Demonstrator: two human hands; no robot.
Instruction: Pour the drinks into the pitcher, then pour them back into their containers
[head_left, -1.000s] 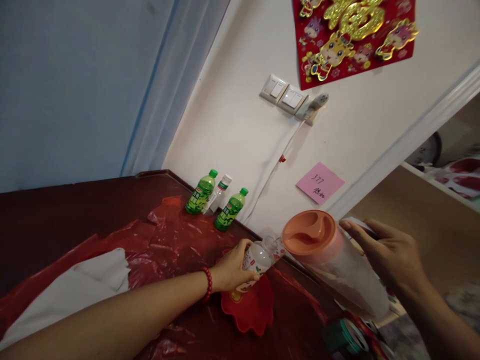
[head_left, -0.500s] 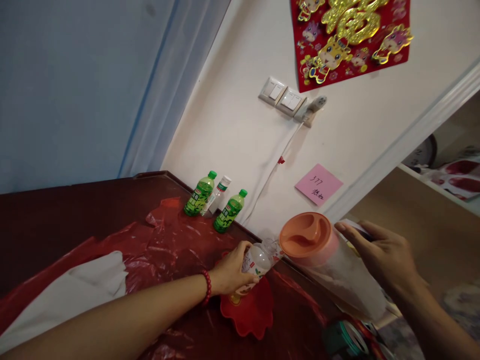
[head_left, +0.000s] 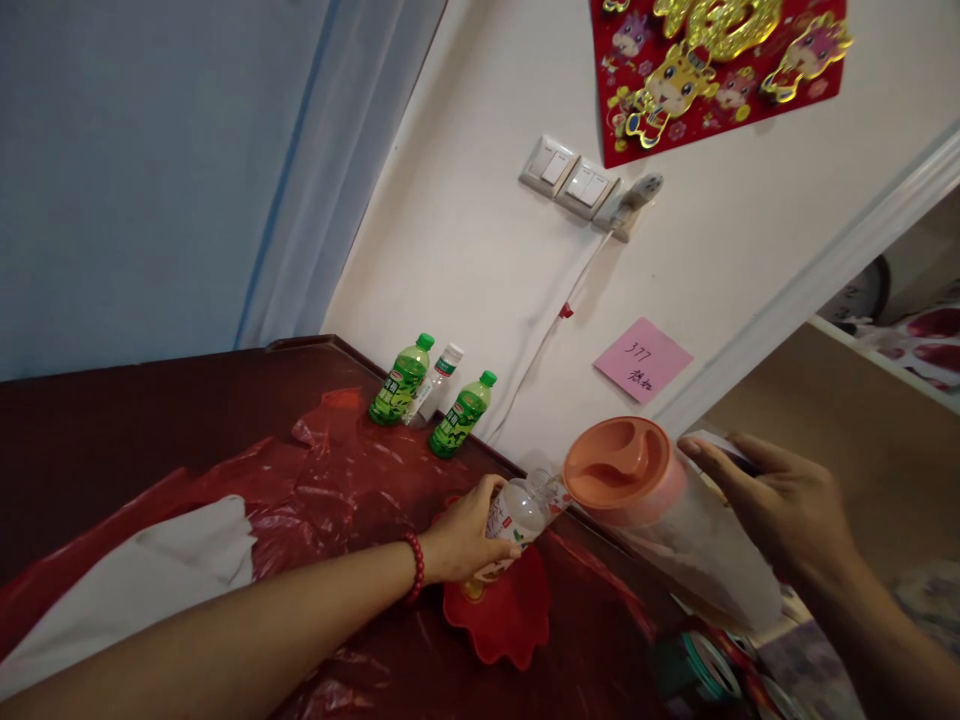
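My left hand (head_left: pixel 469 535), with a red bead bracelet at the wrist, is wrapped round a clear plastic bottle (head_left: pixel 521 512) that has a printed label and an uncapped mouth. The bottle stands over a red scalloped dish (head_left: pixel 499 615). My right hand (head_left: pixel 787 505) grips the handle of a translucent pitcher (head_left: pixel 697 545) with an orange lid (head_left: pixel 619 462). The pitcher is tilted, its lid's edge close beside the bottle mouth. A thin stream seems to run between them, though it is hard to make out.
Two green drink bottles (head_left: pixel 401 382) and a small clear bottle (head_left: pixel 448 362) stand by the wall. Red plastic sheeting (head_left: pixel 300 470) and a white cloth (head_left: pixel 142 580) lie on the dark table. Several cans (head_left: pixel 701 670) are at the lower right. A cord (head_left: pixel 536 350) hangs from the socket.
My view has shifted slightly. Both hands keep their holds, and the pitcher stays tilted at the bottle mouth. The liquid in the bottle looks a little cloudier or higher, but I cannot be sure.
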